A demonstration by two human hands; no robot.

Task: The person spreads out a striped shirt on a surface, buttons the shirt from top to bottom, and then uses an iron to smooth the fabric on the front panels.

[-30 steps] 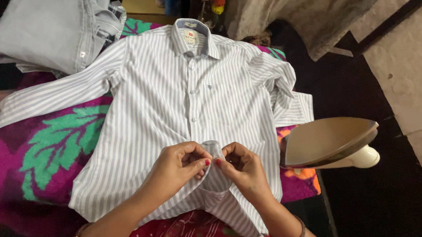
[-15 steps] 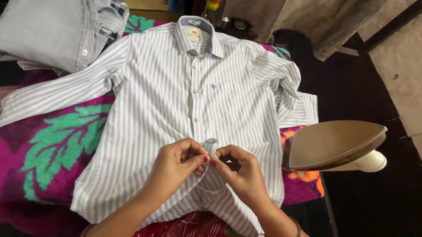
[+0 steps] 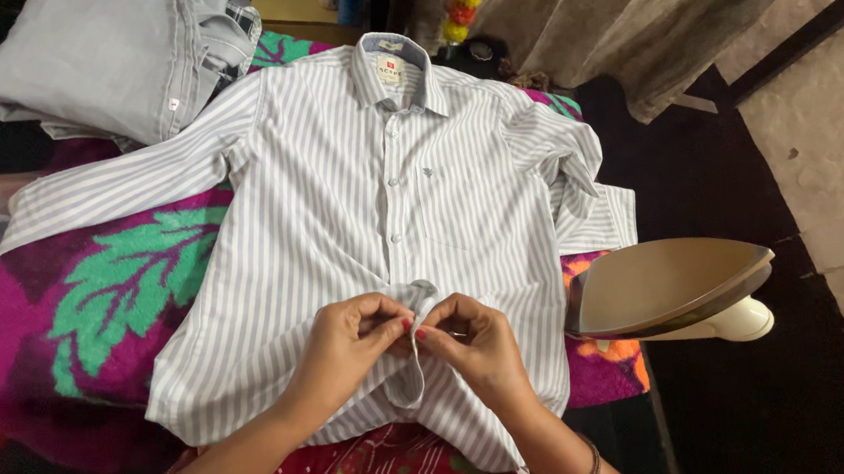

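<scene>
Striped shirt (image 3: pixel 339 203) lies face-up on magenta leaf-print cloth (image 3: pixel 98 323), collar away. Left hand (image 3: pixel 350 343) & right hand (image 3: pixel 476 343) both pinch the lower placket — buttoning step, likely; next calls for fine finger alignment. Iron (image 3: pixel 667 288) tipped up at right, close by; grey folded garment (image 3: pixel 97 62) top-left.

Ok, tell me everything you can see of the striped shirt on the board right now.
The striped shirt is grey-and-white woven cloth with long sleeves, a collar, a chest pocket and a buttoned front. It lies face up, collar away from the person, on a magenta cover with a green leaf print. The left hand and right hand pinch the placket near the hem, lifting it. An iron stands at its right edge.
</scene>
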